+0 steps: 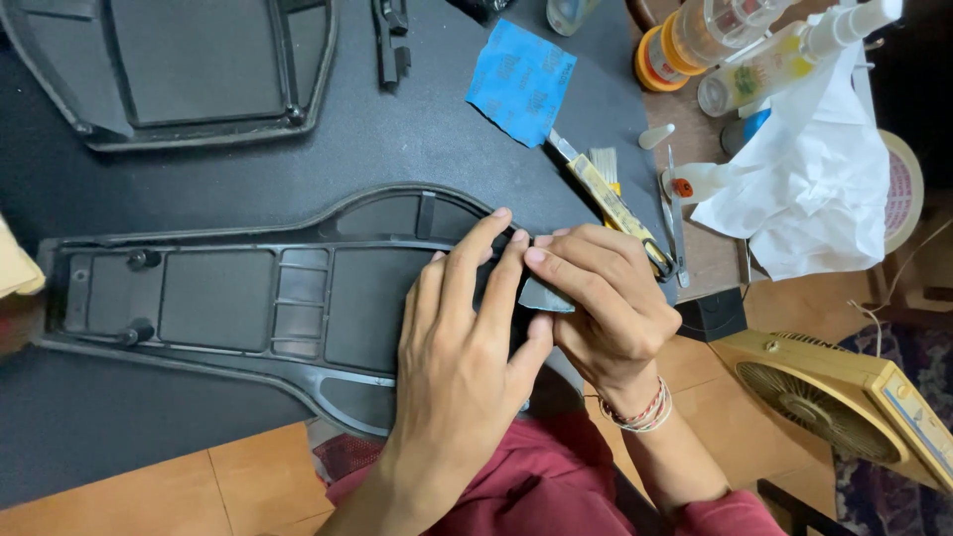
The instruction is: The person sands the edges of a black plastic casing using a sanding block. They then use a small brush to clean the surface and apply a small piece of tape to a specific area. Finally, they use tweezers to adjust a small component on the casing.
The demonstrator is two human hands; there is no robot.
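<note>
Left hand [462, 342] lies flat, fingers together, on the black plastic panel [248, 298]; right hand [601, 298] pinches a grey sandpaper scrap [546, 296] (blue sheet [521, 79] lies well apart).

That long black panel [248, 298] looks like matt moulded plastic, slightly grainy. The blue sandpaper sheet [521, 79] is rough, the white bag [809, 189] is thin crinkly plastic, and the bottles [735, 40] are glossy and clear.

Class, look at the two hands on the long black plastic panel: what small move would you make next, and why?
Probably rub the small grey piece a short stroke along the panel edge. The right hand pinches it against the panel, and the left hand presses down beside it, steadying the panel.
</note>
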